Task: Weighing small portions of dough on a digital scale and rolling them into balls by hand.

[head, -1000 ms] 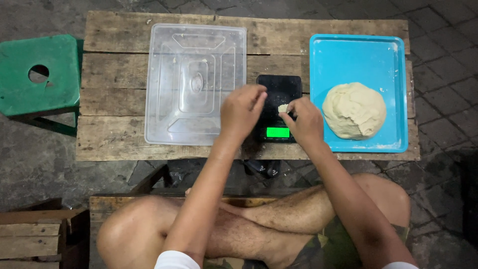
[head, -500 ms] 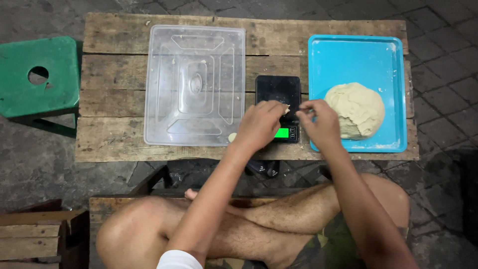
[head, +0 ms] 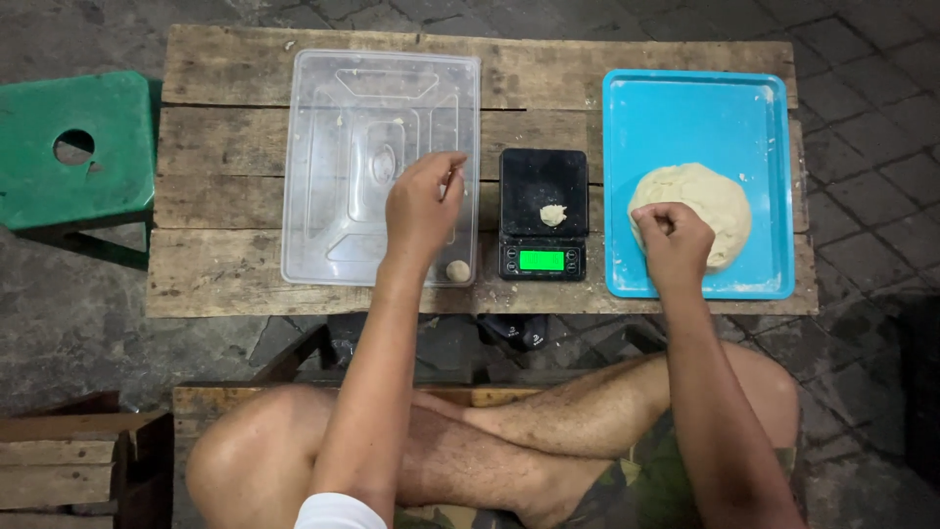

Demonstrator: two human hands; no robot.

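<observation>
Green stool point(head: 78, 147) w/ round hole left of wooden table point(head: 225, 196); wooden crate point(head: 69, 470) bottom-left; paved floor.

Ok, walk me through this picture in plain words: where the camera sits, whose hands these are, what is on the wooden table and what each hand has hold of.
There is no machine here. The camera is worn on a person's head and looks straight down, so you see that person's own two bare arms and crossed legs. In front is a rough wooden table. On it, from left to right, lie a clear plastic container, a small black kitchen scale with a lit green display, and a blue tray. A small piece of dough sits on the scale. A small dough ball lies in the container's near right corner. A large dough lump rests on the tray. The left hand hovers over the container and seems to hold nothing. The right hand is curled on the near edge of the large lump. A green stool stands off to the left.
</observation>
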